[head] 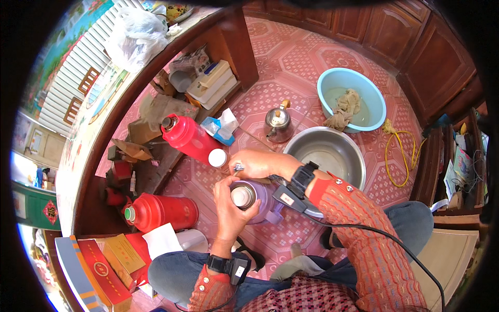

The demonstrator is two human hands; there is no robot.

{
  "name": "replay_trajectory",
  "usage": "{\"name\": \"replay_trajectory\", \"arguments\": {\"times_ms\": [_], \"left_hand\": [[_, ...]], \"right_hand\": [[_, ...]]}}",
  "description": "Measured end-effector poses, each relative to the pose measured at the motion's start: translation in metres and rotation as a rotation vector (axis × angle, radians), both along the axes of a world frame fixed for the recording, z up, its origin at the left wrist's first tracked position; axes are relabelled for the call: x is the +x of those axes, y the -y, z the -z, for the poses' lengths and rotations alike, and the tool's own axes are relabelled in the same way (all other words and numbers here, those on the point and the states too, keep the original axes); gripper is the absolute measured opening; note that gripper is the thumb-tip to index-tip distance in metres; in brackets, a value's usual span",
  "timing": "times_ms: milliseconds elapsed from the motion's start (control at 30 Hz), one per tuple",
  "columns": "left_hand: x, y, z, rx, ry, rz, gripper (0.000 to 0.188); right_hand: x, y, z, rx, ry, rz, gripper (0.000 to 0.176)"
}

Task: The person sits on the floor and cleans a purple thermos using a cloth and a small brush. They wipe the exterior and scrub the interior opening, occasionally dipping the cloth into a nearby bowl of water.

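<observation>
A purple thermos flask [266, 199] stands upright between my knees, with a white stopper [241, 195] in its metal-rimmed mouth. My left hand [230, 210] is curled round the flask's shoulder, thumb and fingers either side of the rim. Just beyond it, my right hand [259, 163] is bent inward, with a small silvery object [238, 167] between its fingers; what it is cannot be told. Touching or close to those fingertips is a white round cap [217, 158], apparently on a small container mostly hidden by the hand. A pink-red thermos flask [191, 138] is behind that cap.
A steel basin [327, 150] lies right of my hands, near a metal kettle [278, 124] and a blue basin [325, 84] with water and a cloth [348, 105]. A yellow cord [405, 156] lies right. Left are a red thermos [167, 212], tissue pack [222, 126] and boxes [103, 269].
</observation>
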State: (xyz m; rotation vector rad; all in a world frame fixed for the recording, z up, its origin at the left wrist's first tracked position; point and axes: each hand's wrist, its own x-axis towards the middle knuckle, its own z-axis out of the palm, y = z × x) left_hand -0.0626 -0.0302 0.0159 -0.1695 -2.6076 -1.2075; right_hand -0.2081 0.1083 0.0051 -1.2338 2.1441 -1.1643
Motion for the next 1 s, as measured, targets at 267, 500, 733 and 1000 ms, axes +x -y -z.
{"name": "replay_trajectory", "arguments": {"times_ms": [267, 500, 733, 1000], "left_hand": [[0.002, -0.002, -0.001, -0.002, -0.04, -0.015, 0.072], [0.003, -0.004, -0.001, 0.0, -0.048, -0.037, 0.066], [0.002, -0.004, 0.004, 0.013, -0.071, -0.037, 0.069], [0.002, -0.004, 0.003, 0.024, -0.036, -0.028, 0.068]], "right_hand": [[0.052, -0.032, 0.001, -0.074, 0.129, 0.484, 0.016], [0.112, -0.036, 0.005, -0.147, 0.088, 0.825, 0.019], [0.17, -0.031, 0.012, -0.338, 0.067, 1.003, 0.014], [0.192, -0.041, 0.011, -0.326, -0.053, 0.768, 0.013]]}}
